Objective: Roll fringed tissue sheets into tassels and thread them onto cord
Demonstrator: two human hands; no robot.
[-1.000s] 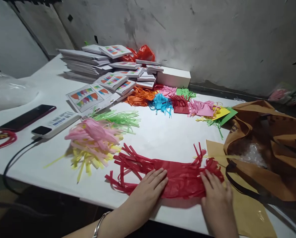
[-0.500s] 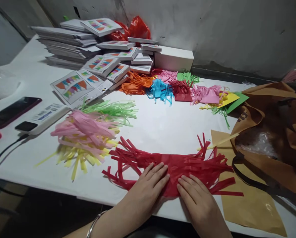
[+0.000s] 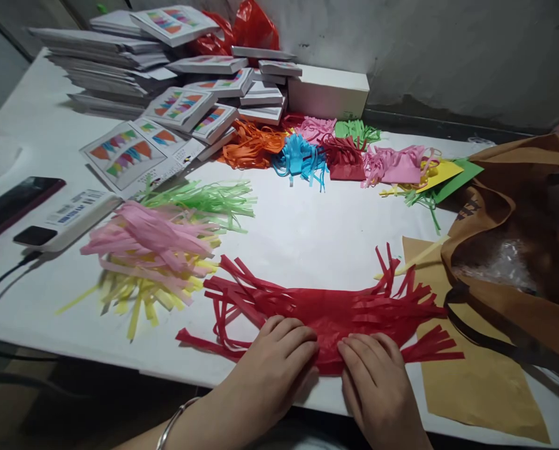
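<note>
A sheet of red tissue paper (image 3: 326, 304), cut into fringe strips at both ends, lies near the table's front edge. My left hand (image 3: 284, 353) is at the near edge of its uncut middle, fingers together and bent over the paper. Beside it, my right hand (image 3: 373, 369) bends its fingers over the same edge a little further right. Both thumbs are mostly hidden under the hands. Left of the red sheet lie pink fringed tissue strips (image 3: 152, 234), over yellow strips (image 3: 139, 300) and next to light green ones (image 3: 214, 199).
Folded tassel bundles, such as the orange one (image 3: 251, 147) and the blue one (image 3: 301, 159), line the back. Stacked printed packets (image 3: 181, 103) stand behind at left, near a white box (image 3: 329, 94). A phone (image 3: 17, 206), a power bank (image 3: 68, 219) and a brown bag (image 3: 533, 206) flank the work.
My fingers have gone from lying flatter on the red tissue paper to curling over its near edge. The near left strips have shifted outward, and the view has moved slightly.
</note>
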